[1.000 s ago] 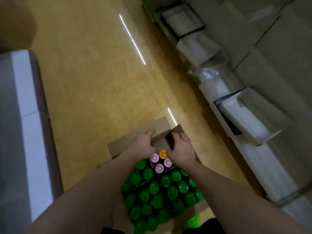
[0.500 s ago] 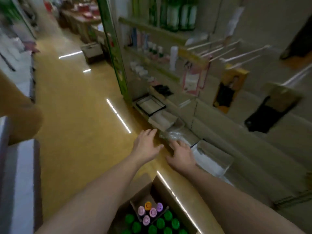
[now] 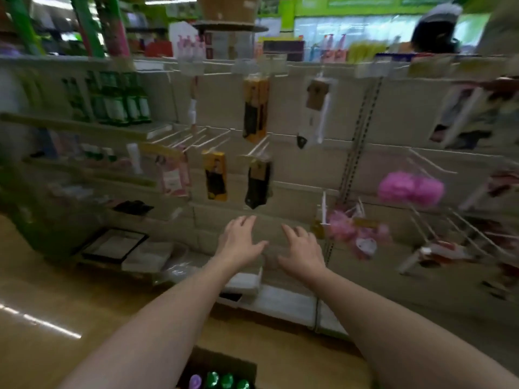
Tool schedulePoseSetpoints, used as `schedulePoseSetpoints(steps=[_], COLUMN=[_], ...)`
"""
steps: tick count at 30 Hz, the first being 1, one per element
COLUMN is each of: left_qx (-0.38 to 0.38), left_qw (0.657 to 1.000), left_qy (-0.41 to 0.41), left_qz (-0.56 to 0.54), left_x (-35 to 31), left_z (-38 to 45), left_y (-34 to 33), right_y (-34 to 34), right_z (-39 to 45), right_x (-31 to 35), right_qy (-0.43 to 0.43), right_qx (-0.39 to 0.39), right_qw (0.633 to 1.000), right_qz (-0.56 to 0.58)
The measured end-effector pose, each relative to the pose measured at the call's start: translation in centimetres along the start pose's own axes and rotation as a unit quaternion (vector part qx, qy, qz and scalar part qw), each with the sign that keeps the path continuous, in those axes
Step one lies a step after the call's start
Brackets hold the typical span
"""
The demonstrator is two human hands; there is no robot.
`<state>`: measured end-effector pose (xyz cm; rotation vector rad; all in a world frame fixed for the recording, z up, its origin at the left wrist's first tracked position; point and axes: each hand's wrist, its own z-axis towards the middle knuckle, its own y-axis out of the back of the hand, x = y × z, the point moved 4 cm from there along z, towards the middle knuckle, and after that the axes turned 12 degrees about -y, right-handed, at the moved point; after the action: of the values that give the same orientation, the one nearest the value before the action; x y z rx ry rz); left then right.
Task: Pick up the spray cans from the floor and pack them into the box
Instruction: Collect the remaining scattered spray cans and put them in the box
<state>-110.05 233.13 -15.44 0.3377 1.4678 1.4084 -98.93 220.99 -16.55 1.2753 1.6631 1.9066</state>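
The cardboard box (image 3: 224,360) shows only its far edge at the bottom of the view. Inside it I see green-capped spray cans (image 3: 227,380) and one purple-capped can (image 3: 195,382). My left hand (image 3: 241,242) and my right hand (image 3: 304,251) are stretched out in front of me, well above and beyond the box, fingers spread and holding nothing. Both hover before the lower part of the shop shelving. No loose can on the floor is in view.
A shop shelf unit (image 3: 280,164) with hanging packets, pink bath sponges (image 3: 410,189) and green bottles (image 3: 120,102) fills the view ahead. Flat white boxes (image 3: 112,245) lie on its bottom shelf. Yellow floor (image 3: 42,318) spreads to the left. A person (image 3: 435,32) stands beyond the shelf.
The view has swung up from the box to the shelving. Both hands left the box flaps and rose forward, fingers spread.
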Motion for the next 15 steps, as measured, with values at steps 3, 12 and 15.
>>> schedulePoseSetpoints(steps=[3, 12, 15], left_qx=[0.027, 0.114, 0.14], left_qw=[0.998, 0.971, 0.967], left_qy=[-0.054, -0.21, -0.21], left_qz=[-0.001, -0.029, -0.04], left_x=[-7.3, -27.3, -32.4], left_z=[1.3, 4.0, 4.6], left_y=[-2.8, -15.7, -20.6], right_y=[4.0, 13.4, 15.4], right_z=[-1.7, -4.9, -5.0], right_x=[-6.9, -28.4, -35.8], right_qy=[-0.056, -0.205, -0.241], right_qx=[-0.035, -0.096, -0.096], right_qw=[0.998, 0.974, 0.966], right_qz=[-0.003, 0.025, 0.024])
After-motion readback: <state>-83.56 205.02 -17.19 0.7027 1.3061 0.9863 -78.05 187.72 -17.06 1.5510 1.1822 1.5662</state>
